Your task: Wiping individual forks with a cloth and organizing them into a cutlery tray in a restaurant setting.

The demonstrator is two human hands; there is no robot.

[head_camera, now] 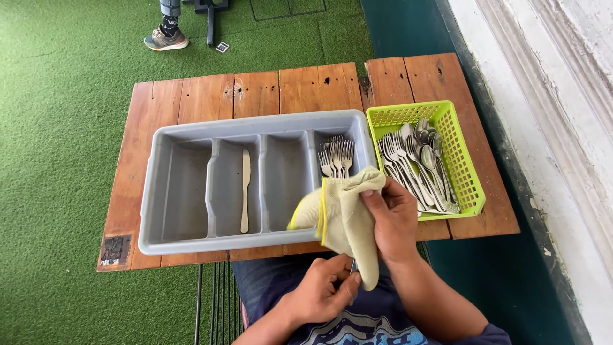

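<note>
A bench point(211, 96) of worn reddish-brown planks stands on green artificial turf point(57, 128) in even daylight. Right of the bench runs a dark teal strip of floor point(408, 29), then a pale, weathered wall point(555, 128). Beyond the bench's far edge stand a black metal stand point(209, 13) and a sneakered foot point(166, 39).

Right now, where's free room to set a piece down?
The grey tray has two bare compartments: far left, and third between the knife and the forks. Bare wood runs behind the tray. The green basket is crowded with cutlery; the cloth overhangs the fork end.
</note>
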